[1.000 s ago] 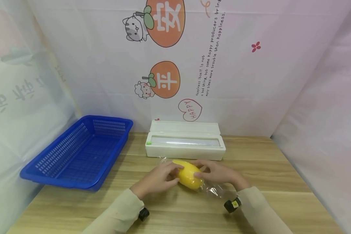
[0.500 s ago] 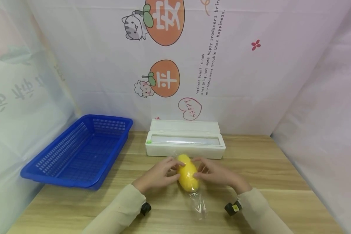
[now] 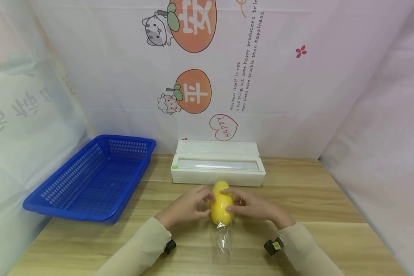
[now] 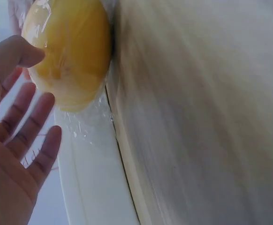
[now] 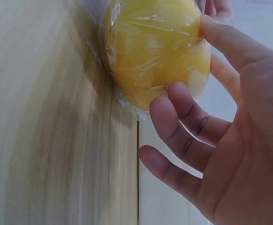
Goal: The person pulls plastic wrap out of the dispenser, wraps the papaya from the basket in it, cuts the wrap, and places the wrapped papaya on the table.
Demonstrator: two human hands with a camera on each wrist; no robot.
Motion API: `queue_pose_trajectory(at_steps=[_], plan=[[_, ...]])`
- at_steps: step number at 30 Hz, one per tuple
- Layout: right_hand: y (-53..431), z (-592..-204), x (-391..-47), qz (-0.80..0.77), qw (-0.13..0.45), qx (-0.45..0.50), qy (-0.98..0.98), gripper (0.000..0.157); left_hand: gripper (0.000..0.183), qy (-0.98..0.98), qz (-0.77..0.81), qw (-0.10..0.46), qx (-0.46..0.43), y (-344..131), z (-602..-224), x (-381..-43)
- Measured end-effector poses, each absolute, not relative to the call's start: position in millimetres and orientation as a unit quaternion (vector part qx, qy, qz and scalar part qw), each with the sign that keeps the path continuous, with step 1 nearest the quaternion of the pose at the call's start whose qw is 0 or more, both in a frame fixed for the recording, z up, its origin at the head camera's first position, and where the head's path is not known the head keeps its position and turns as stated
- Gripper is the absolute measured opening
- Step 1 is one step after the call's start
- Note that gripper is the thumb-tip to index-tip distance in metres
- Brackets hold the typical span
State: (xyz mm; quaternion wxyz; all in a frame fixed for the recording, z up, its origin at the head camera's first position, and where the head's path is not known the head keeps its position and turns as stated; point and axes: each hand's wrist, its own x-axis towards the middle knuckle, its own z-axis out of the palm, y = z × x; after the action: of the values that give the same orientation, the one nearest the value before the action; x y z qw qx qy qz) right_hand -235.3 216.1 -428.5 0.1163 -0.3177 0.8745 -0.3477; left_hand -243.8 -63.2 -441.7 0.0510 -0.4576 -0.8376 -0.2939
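A smooth yellow fruit (image 3: 222, 205), narrower toward the back, lies on the wooden table; its exact kind cannot be told. Clear plastic wrap (image 3: 223, 245) covers it, with a loose tail toward the front and another bit behind. At its left side is my left hand (image 3: 188, 205), thumb tip touching or very near the fruit, other fingers loosely spread in the left wrist view. My right hand (image 3: 255, 205) holds the right side between thumb and index finger, the index reaching over its narrower part. The remaining right fingers are bent and partly hidden in the head view.
Behind the fruit stands a white cling film dispenser (image 3: 218, 177), lid up, with a film roll inside and a green slider at its left end. A blue plastic basket (image 3: 138, 174) sits at the left. A printed white sheet (image 3: 283, 96) hangs at the back.
The fruit has turned from lying slantwise to pointing front to back, and its wrap tail has swung from the right to the front. The left fingers have drawn back slightly from its top.
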Motion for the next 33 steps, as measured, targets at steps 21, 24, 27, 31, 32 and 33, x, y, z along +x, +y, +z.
queue_pose_trajectory(at_steps=[21,24,27,31,32,33], plan=[[216.4,-432.9,-236.6,-0.361,0.131,-0.308,0.871,0.055,0.022,-0.804,-0.245,0.098,-0.532,-42.4,-451.1,-229.7],[216.6,-433.9,-235.6,-0.370,0.144,-0.306,0.865,0.056,0.023,-0.809,-0.279,0.062,-0.513,-43.3,-450.2,-230.3],[217.5,-433.8,-234.4,-0.374,0.164,-0.300,0.862,0.054,0.021,-0.811,-0.300,0.043,-0.501,-44.2,-450.2,-231.7],[220.9,-434.5,-234.0,-0.371,0.191,-0.301,0.857,0.060,0.020,-0.810,-0.311,0.034,-0.496,-45.1,-448.2,-232.0],[221.5,-435.1,-234.2,-0.369,0.192,-0.312,0.854,0.066,0.021,-0.810,-0.312,0.034,-0.496,-45.1,-447.7,-231.7],[222.1,-435.9,-234.2,-0.365,0.191,-0.319,0.854,0.075,0.023,-0.809,-0.312,0.036,-0.498,-45.0,-447.2,-231.3]])
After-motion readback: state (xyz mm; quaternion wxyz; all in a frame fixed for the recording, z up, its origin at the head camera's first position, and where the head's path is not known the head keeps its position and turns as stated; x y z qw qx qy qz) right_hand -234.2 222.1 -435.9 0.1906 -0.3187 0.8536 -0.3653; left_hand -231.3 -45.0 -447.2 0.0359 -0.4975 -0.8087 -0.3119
